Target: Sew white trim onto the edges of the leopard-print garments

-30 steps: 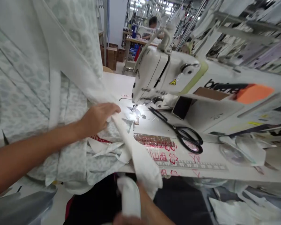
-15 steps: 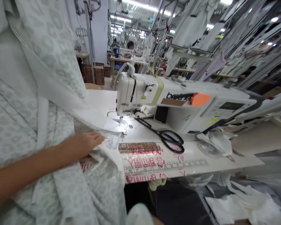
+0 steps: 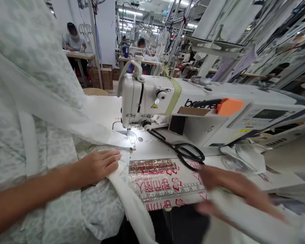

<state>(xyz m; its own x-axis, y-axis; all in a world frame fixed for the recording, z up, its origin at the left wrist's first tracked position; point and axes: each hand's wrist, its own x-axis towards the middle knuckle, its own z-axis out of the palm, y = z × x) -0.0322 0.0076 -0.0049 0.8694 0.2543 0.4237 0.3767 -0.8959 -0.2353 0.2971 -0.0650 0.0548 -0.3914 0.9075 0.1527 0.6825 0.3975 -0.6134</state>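
Compared with half a second ago, we find the right hand (image 3: pixel 226 183) raised from below the table's front edge to the right, near the handles of the black scissors (image 3: pixel 189 152). The left hand (image 3: pixel 98 166) remains on the patterned cloth (image 3: pixel 57 145).

We record the cloth as pale, with grey-green patches, heaped left of the sewing machine (image 3: pixel 152 98), its edge reaching close to the presser foot (image 3: pixel 128 134). A plain white strip (image 3: pixel 127 196) runs from beneath the left hand and hangs over the front edge.

We note the left hand palm down, fingers outstretched and close together; the thumb is hidden, so we cannot tell whether they pinch. The right hand is motion-blurred, pointing leftward; we cannot tell its grip.
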